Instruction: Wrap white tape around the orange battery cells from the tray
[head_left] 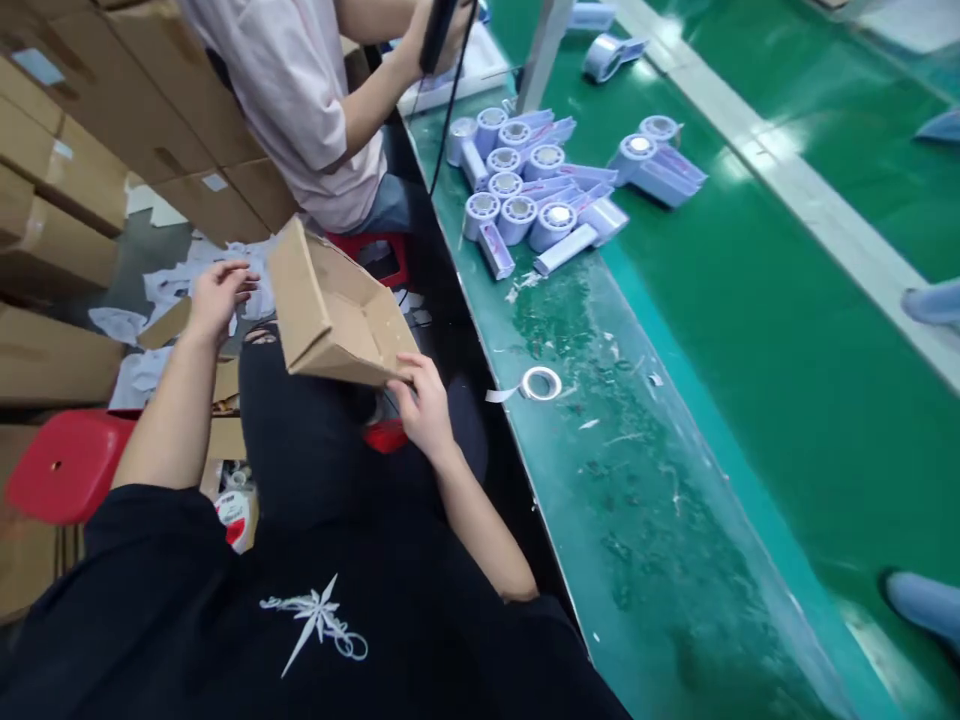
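Right hand (424, 402) pinched the bottom edge of the cardboard box (330, 310) tilted above it; left hand (217, 295) half-open, empty, apart. Box judged light, stiff; grip at walls.

The right hand (424, 405) grips the lower corner of an open cardboard box (330, 310), tilted above the lap beside the bench's (675, 480) left edge. The left hand (217, 295) hangs spread, apart from it. A tape roll (541, 383) lies near that edge; what look like pale blue hair dryers (525, 190) cluster farther along.
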